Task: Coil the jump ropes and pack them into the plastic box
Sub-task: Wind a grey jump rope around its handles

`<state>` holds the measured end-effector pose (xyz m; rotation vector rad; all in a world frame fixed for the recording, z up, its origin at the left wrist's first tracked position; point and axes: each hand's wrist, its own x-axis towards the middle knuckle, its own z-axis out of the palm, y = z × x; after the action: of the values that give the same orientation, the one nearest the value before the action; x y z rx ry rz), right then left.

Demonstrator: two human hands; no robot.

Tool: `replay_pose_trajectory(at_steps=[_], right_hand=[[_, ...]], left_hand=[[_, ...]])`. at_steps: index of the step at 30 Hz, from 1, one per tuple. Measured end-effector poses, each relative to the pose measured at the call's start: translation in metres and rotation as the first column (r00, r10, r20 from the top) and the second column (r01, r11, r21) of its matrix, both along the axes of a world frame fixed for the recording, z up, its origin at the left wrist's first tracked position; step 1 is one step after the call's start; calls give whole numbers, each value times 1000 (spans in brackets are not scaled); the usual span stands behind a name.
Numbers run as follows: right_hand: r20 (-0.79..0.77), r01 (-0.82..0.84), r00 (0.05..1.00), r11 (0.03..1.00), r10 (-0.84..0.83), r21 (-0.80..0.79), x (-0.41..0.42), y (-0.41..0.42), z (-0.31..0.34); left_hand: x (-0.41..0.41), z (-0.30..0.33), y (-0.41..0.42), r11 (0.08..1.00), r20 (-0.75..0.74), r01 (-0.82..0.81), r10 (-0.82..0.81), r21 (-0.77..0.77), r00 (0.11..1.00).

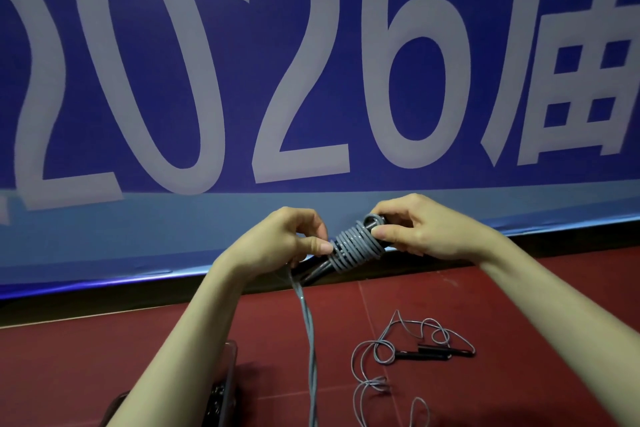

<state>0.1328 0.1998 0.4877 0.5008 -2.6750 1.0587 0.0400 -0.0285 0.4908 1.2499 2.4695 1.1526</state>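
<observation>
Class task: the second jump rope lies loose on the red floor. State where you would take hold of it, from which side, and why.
Grip the loose jump rope by its two black handles, coming from above. They lie flat, nearly side by side, rigid and clear of the tangled grey loops, so one hand could probably close round both. Both hands are busy: left hand and right hand hold the half-wound rope.

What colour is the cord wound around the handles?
Grey cord, wound around black handles; head view.
</observation>
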Motion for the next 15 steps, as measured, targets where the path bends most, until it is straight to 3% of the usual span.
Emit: replay_pose_trajectory(at_steps=[6, 11, 15], right_hand=[[-17, 41, 999, 991, -39, 128, 0, 1, -3], [93, 11, 996, 998, -4, -69, 0, 8, -5], [81, -70, 993, 979, 87, -189, 4, 11, 0]], left_hand=[[0, -11, 10, 990, -263, -110, 83, -89, 961], [-4, -18, 10, 996, -347, -34, 5, -77, 938], [-5, -14, 9, 998, -383, 60, -70, -36, 921]])
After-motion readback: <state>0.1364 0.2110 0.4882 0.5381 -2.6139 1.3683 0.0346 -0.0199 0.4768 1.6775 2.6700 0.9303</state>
